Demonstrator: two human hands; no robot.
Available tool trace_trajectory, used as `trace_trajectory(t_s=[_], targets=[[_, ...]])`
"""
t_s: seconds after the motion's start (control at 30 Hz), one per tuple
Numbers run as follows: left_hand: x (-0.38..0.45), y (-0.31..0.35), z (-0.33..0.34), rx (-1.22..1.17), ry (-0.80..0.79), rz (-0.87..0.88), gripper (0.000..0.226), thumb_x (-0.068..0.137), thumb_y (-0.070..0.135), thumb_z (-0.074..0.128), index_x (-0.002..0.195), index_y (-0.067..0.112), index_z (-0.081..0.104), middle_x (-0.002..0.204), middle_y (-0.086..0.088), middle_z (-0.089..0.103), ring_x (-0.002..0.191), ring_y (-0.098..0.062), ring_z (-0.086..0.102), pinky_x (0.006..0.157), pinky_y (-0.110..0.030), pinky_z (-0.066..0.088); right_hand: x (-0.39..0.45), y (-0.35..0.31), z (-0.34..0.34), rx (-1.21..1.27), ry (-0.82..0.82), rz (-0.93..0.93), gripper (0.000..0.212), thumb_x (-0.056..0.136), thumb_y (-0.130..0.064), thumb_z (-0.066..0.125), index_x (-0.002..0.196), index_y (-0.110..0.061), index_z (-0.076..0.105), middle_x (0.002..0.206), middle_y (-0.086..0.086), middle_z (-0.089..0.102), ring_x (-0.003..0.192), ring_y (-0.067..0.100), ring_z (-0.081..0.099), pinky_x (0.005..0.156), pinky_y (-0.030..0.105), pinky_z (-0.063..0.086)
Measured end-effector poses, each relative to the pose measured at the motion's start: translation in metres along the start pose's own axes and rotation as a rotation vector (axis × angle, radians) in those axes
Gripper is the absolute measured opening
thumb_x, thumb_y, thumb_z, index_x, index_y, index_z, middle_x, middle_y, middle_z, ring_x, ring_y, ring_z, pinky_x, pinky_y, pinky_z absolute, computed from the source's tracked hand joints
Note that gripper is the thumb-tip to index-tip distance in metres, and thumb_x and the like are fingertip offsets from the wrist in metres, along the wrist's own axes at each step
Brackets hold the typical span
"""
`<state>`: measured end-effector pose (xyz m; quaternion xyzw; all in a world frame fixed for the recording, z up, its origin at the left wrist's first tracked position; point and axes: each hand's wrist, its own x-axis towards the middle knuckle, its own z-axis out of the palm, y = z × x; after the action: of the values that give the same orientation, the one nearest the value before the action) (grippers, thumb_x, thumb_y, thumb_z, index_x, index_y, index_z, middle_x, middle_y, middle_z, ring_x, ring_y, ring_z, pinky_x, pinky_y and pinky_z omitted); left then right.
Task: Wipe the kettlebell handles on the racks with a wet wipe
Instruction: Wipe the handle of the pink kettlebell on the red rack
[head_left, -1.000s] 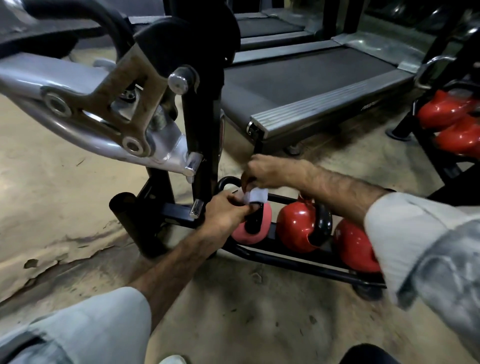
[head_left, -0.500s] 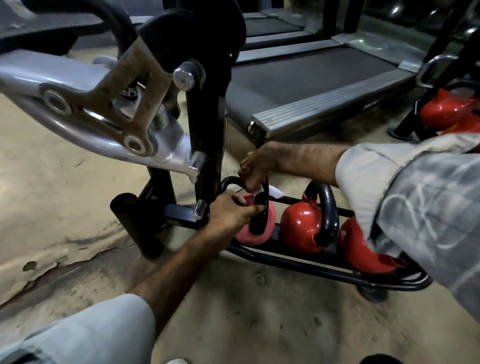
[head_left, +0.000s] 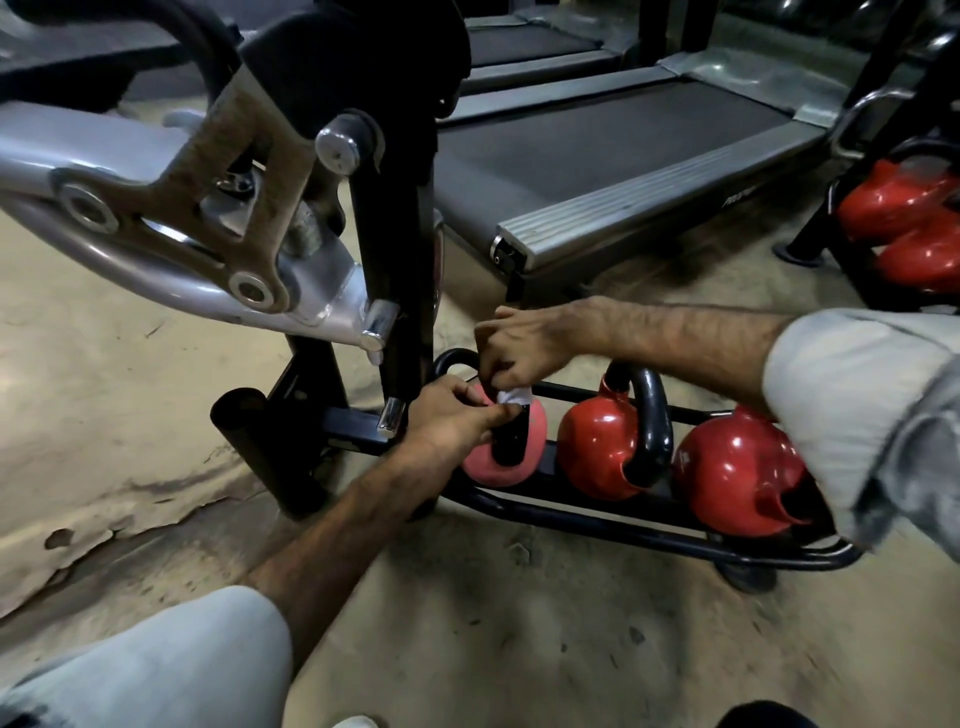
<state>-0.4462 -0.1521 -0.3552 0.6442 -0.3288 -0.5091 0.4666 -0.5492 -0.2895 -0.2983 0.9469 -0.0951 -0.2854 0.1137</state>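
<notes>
Fingers: right hand pinches the white wet wipe; left hand closes on the black handle.
Hidden: wipe mostly covered.
Change: right arm has dropped lower.
Kettlebell: pale pink kettlebell, leftmost on the floor rack.

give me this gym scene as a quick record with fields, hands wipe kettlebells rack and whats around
setting: gym floor, low black rack
kettlebells on rack: three in a row; pink kettlebell nearest the machine, then two red ones, middle and outer
wet wipe: white, pressed on the pink kettlebell's black handle
right hand: on top, pinching the wipe
left hand: gripping the same handle from the side
middle kettlebell handle: black, untouched
nearby: treadmill behind, silver machine arm on the left, more red kettlebells far right
</notes>
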Motion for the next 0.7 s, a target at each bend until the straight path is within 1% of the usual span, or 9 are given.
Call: trace_trajectory(t_s=[0.1, 0.2, 0.33, 0.4, 0.43, 0.5, 0.53, 0.63, 0.7], targets=[[-0.006, 0.001, 0.002, -0.014, -0.008, 0.012, 0.035, 0.065, 0.006, 0.085, 0.070, 0.012, 0.051, 0.076, -0.007, 0.062, 0.082, -0.026, 0.071, 0.073, -0.039, 0.060, -0.014, 0.005, 0.003, 0.105, 0.243, 0.101, 0.034, 0.090, -0.047, 0.043, 0.108, -0.034, 0.069, 0.098, -0.010, 0.065, 0.108, 0.015, 0.046, 0.088, 0.032, 0.032], [-0.009, 0.002, 0.000, -0.007, -0.014, 0.023, 0.033, 0.066, 0.007, 0.085, 0.073, 0.012, 0.053, 0.081, -0.007, 0.062, 0.085, -0.022, 0.071, 0.074, -0.038, 0.060, -0.028, -0.002, 0.026, 0.295, 0.604, 0.212, 0.032, 0.088, -0.046, 0.051, 0.096, -0.027, 0.074, 0.090, -0.010, 0.069, 0.088, 0.017, 0.056, 0.076, 0.022, 0.032], [-0.011, 0.010, -0.001, 0.065, -0.062, 0.070, 0.032, 0.067, 0.005, 0.084, 0.087, 0.011, 0.060, 0.092, -0.006, 0.062, 0.095, -0.023, 0.067, 0.071, -0.039, 0.061, -0.029, -0.078, 0.056, 0.886, 1.142, 0.811, 0.010, 0.081, -0.017, 0.074, 0.090, -0.015, 0.078, 0.086, 0.002, 0.072, 0.075, 0.015, 0.067, 0.068, 0.010, 0.040], [-0.013, 0.017, 0.000, 0.146, -0.111, 0.140, 0.039, 0.070, 0.003, 0.081, 0.104, 0.010, 0.064, 0.103, -0.002, 0.061, 0.097, -0.020, 0.064, 0.068, -0.036, 0.061, -0.020, -0.107, 0.074, 1.325, 1.188, 1.134, 0.011, 0.083, -0.015, 0.073, 0.092, -0.020, 0.076, 0.090, -0.007, 0.074, 0.079, 0.004, 0.067, 0.074, 0.007, 0.048], [-0.013, 0.020, -0.001, 0.190, -0.137, 0.178, 0.045, 0.071, 0.002, 0.080, 0.112, 0.011, 0.064, 0.108, 0.001, 0.061, 0.097, -0.019, 0.065, 0.068, -0.037, 0.061, -0.014, -0.114, 0.079, 1.560, 1.171, 1.202, 0.012, 0.082, -0.015, 0.073, 0.090, -0.023, 0.075, 0.091, -0.006, 0.075, 0.082, 0.005, 0.069, 0.079, 0.016, 0.054], [-0.010, 0.023, 0.001, 0.304, -0.170, 0.253, 0.054, 0.072, 0.002, 0.079, 0.121, 0.016, 0.064, 0.115, 0.001, 0.062, 0.089, -0.020, 0.069, 0.070, -0.039, 0.061, 0.001, -0.114, 0.082, 2.043, 1.169, 1.174, 0.015, 0.077, -0.009, 0.071, 0.085, -0.021, 0.074, 0.088, 0.001, 0.076, 0.084, 0.021, 0.073, 0.082, 0.044, 0.060], [-0.008, 0.025, 0.001, 0.375, -0.174, 0.287, 0.056, 0.071, 0.003, 0.080, 0.123, 0.018, 0.064, 0.116, -0.001, 0.064, 0.086, -0.020, 0.070, 0.070, -0.039, 0.061, 0.008, -0.107, 0.078, 2.265, 1.163, 1.152, 0.015, 0.077, -0.003, 0.068, 0.081, -0.017, 0.073, 0.083, 0.008, 0.075, 0.078, 0.027, 0.072, 0.077, 0.050, 0.060], [-0.005, 0.028, 0.002, 0.509, -0.188, 0.341, 0.056, 0.072, 0.006, 0.081, 0.124, 0.015, 0.063, 0.117, -0.004, 0.066, 0.089, -0.019, 0.069, 0.070, -0.036, 0.061, 0.030, -0.082, 0.070, 2.594, 1.228, 1.237, 0.020, 0.084, 0.008, 0.060, 0.069, -0.005, 0.061, 0.058, 0.011, 0.061, 0.039, 0.017, 0.058, 0.040, 0.024, 0.051], [-0.004, 0.031, 0.002, 0.484, -0.187, 0.338, 0.047, 0.075, 0.004, 0.077, 0.120, 0.008, 0.064, 0.112, -0.008, 0.067, 0.091, -0.019, 0.068, 0.067, -0.031, 0.061, 0.038, -0.073, 0.072, 2.756, 1.123, 1.117, 0.009, 0.082, 0.001, 0.061, 0.077, -0.006, 0.060, 0.065, 0.013, 0.056, 0.037, 0.018, 0.055, 0.037, 0.023, 0.045]])
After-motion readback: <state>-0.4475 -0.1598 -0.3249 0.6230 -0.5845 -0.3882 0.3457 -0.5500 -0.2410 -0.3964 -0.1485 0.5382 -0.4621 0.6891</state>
